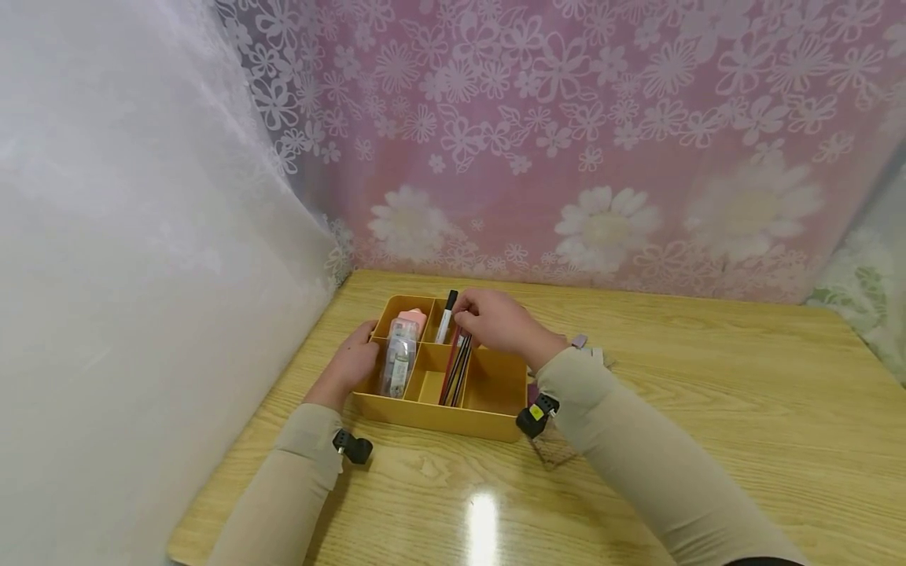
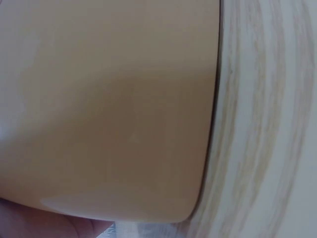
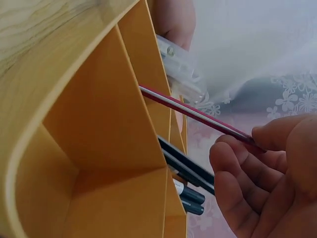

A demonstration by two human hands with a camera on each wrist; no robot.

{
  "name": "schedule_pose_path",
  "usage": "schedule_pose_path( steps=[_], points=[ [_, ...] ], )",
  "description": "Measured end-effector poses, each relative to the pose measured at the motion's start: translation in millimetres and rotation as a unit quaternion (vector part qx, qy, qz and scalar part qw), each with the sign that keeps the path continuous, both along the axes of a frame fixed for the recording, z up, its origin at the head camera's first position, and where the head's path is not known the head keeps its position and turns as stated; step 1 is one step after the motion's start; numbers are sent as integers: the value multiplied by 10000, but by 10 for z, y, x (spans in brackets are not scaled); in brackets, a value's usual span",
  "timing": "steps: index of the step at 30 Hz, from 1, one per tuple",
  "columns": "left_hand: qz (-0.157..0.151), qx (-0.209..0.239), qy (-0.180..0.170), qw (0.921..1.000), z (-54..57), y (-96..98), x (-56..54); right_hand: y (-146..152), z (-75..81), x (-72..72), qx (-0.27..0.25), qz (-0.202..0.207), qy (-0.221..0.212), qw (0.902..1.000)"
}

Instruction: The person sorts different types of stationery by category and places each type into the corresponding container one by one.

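Note:
A yellow desk organizer [image 1: 439,417] with several compartments stands on the table. My left hand [image 1: 351,362] grips its left side wall; in the left wrist view only part of a finger shows at the rim. My right hand [image 1: 499,321] pinches the upper end of a slim red pencil with silver stripes [image 3: 198,116], which slants up out of a front middle compartment. Dark pencils [image 3: 185,163] lean beside it. Behind them stands a white marker with a black cap [image 1: 444,321]. The left compartments hold a clear plastic case [image 1: 399,363] and a pink object [image 1: 413,316].
Right of the organizer, partly hidden under my right forearm, lie a brown patterned flat piece [image 1: 552,452] and some small grey and white items [image 1: 587,347]. A white sheet [image 1: 156,236] hangs along the left, a pink floral curtain [image 1: 510,204] behind the table [image 1: 722,393].

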State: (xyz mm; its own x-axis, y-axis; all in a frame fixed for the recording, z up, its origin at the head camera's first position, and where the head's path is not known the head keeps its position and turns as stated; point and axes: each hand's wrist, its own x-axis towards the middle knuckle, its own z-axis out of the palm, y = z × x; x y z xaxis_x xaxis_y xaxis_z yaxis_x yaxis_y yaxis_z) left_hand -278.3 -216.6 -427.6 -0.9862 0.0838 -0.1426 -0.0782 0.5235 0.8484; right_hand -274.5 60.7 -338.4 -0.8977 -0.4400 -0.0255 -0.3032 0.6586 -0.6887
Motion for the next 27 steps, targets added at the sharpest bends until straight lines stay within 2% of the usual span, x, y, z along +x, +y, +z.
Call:
schedule_pose_path(
  steps=[7, 11, 18, 22, 27],
  points=[
    [27, -21, -13, 10000, -39, -10, -19, 145, 19, -6, 41, -27, -181, 9998],
    [-11, -32, -3, 10000, -60, -5, -25, 308, 23, 59, 191, 52, -47, 9998],
    [2, -146, -32, 9999, -40, -29, 9, 917, -5, 366, 774, 692, 476, 9935],
    [-45, -210, 67, 9997, -7, -34, -12, 1346, -36, 561, 1112, 1140, 308, 9868],
    [-79, -204, 72, 9997, 3, -32, -38, 1763, -107, 798, 1447, 1756, -29, 9738]
  ],
)
